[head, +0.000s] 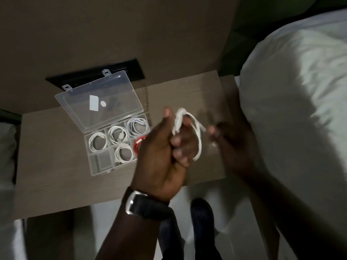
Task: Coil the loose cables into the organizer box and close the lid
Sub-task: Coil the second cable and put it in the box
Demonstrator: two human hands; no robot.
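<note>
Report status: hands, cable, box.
Left hand gripping half-coiled white cable; right hand blurred, at its loose end. Organizer box lid open, one compartment free. Nothing blocking.

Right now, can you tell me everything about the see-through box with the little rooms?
The organizer box is clear plastic and sits on the wooden table. Its hinged lid stands open, tilted back, with two latch tabs on its far edge. The visible compartments hold coiled white cables and one red cable; one near compartment looks empty. Neither hand touches it.
</note>
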